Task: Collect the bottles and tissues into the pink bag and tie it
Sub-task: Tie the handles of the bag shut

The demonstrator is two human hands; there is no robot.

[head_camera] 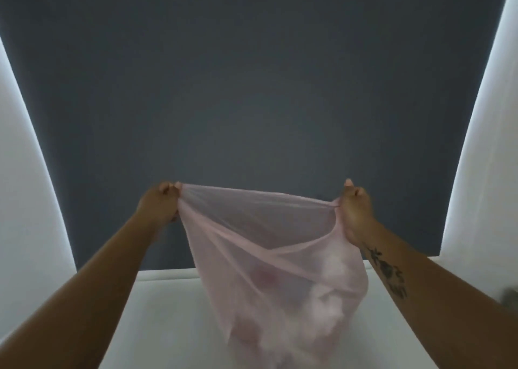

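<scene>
A thin, see-through pink bag [260, 228] hangs in the air over a white table [168, 312], its mouth stretched wide. My left hand [159, 203] grips the left edge of the mouth in a fist. My right hand [356, 211] grips the right edge the same way. White crumpled tissues [333, 290] show through the lower right of the bag. A blurred reddish shape [266, 279] inside it is too faint to name. Bottles cannot be made out clearly.
A dark grey wall panel [252, 88] fills the background, with white walls [22, 200] on both sides. A blurred dark object [510, 295] sits at the right edge of the table.
</scene>
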